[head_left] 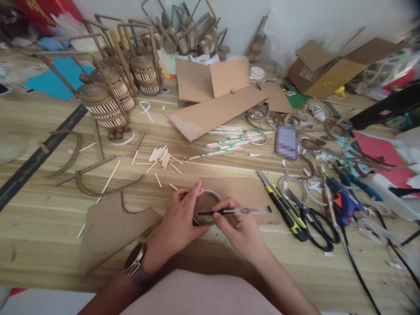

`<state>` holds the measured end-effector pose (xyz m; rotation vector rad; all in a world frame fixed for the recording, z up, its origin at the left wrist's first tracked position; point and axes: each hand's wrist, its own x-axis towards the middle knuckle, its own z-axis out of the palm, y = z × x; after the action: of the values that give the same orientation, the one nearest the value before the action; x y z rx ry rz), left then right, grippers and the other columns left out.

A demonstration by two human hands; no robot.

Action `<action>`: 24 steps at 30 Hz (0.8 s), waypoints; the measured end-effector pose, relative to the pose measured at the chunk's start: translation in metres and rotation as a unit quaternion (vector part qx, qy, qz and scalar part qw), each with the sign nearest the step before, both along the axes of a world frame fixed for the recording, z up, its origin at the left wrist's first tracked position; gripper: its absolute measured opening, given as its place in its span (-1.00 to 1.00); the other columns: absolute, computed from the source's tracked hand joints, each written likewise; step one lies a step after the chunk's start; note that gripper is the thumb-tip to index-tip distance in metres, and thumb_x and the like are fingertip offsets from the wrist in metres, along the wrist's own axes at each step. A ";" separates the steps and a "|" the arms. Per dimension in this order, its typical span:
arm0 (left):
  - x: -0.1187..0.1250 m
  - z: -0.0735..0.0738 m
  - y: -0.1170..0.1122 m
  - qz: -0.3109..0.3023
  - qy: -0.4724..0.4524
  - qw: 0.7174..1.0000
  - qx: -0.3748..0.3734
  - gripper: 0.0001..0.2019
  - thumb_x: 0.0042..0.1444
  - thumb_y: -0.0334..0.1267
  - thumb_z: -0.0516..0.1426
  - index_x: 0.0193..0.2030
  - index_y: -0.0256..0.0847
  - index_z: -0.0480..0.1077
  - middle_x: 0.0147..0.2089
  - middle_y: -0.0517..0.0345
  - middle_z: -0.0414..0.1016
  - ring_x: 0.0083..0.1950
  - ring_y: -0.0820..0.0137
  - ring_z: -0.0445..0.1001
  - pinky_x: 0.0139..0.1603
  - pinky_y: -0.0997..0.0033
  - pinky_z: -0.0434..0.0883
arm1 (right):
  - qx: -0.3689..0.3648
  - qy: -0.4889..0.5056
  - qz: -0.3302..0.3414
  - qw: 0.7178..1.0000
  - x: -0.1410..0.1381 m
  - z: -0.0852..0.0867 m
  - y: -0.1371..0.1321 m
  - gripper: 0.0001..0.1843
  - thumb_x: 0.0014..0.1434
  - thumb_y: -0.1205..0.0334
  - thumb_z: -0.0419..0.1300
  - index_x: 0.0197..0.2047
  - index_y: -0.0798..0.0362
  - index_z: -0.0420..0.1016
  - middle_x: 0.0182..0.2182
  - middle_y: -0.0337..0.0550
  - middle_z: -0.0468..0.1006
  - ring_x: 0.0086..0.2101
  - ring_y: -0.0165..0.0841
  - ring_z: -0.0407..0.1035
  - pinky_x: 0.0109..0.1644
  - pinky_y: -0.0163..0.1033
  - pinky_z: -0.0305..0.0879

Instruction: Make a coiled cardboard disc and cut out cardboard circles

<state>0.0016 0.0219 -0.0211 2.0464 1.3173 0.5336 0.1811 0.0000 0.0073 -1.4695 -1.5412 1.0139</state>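
Note:
A small round ring (210, 191) lies on a flat piece of brown cardboard (244, 189) close to my body. My left hand (180, 218) holds the ring from its left side, thumb below and fingers above. Between the thumb and fingers of my right hand (241, 227) is a pen (256, 210) with a clear barrel. Its dark tip points left, inside the ring; whether it touches the cardboard I cannot tell. Left of my hands lies a cut cardboard scrap (105, 227) with a curved outline drawn on it.
To the right lie a yellow-black utility knife (287, 210), black-handled scissors (316, 223) and a blue glue gun (344, 203). Short sticks (160, 155) are scattered ahead. Small lantern-like models (101, 105) stand at the back left. Folded cardboard (216, 109) and a phone (287, 142) lie beyond.

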 end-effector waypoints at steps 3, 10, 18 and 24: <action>0.000 -0.001 0.000 0.002 0.001 1.000 0.006 0.05 -0.07 -0.31 0.34 0.50 -0.15 -0.14 0.27 -0.11 0.44 0.23 -0.05 0.27 0.23 -0.12 0.24 | -0.011 -0.002 0.012 1.000 -0.002 -0.002 0.001 -0.96 0.16 0.25 0.17 -0.32 -0.02 0.46 -0.46 -0.24 0.52 -0.47 -0.33 0.42 -0.42 -0.28 0.33; 0.000 -0.001 0.000 -0.002 -0.002 1.000 0.015 0.04 -0.08 -0.33 0.33 0.49 -0.15 -0.13 0.27 -0.11 0.44 0.20 -0.05 0.29 0.22 -0.11 0.25 | -0.018 -0.013 0.026 0.999 -0.006 -0.007 0.001 -0.95 0.15 0.26 0.16 -0.33 -0.02 0.44 -0.49 -0.26 0.46 -0.50 -0.35 0.37 -0.45 -0.30 0.29; -0.001 -0.003 0.000 -0.012 -0.012 1.000 0.016 0.10 -0.09 -0.36 0.35 0.50 -0.10 -0.21 0.30 -0.07 0.41 0.20 -0.04 0.26 0.21 -0.09 0.27 | 0.012 -0.031 0.031 0.999 -0.006 -0.014 0.006 -0.94 0.19 0.27 0.16 -0.29 -0.03 0.47 -0.42 -0.20 0.55 -0.38 -0.26 0.43 -0.34 -0.23 0.31; -0.001 -0.004 -0.001 -0.010 -0.011 1.000 0.016 0.12 -0.10 -0.40 0.36 0.50 -0.05 -0.22 0.31 -0.03 0.41 0.22 -0.03 0.24 0.22 -0.08 0.26 | 0.045 -0.024 0.033 0.998 -0.007 -0.019 0.011 -0.90 0.24 0.27 0.15 -0.22 -0.05 0.49 -0.33 -0.17 0.61 -0.31 -0.25 0.50 -0.28 -0.21 0.36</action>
<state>0.0006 0.0210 -0.0249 2.0711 1.2828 0.5703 0.1744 0.0107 -0.0114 -1.3981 -1.6573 0.9393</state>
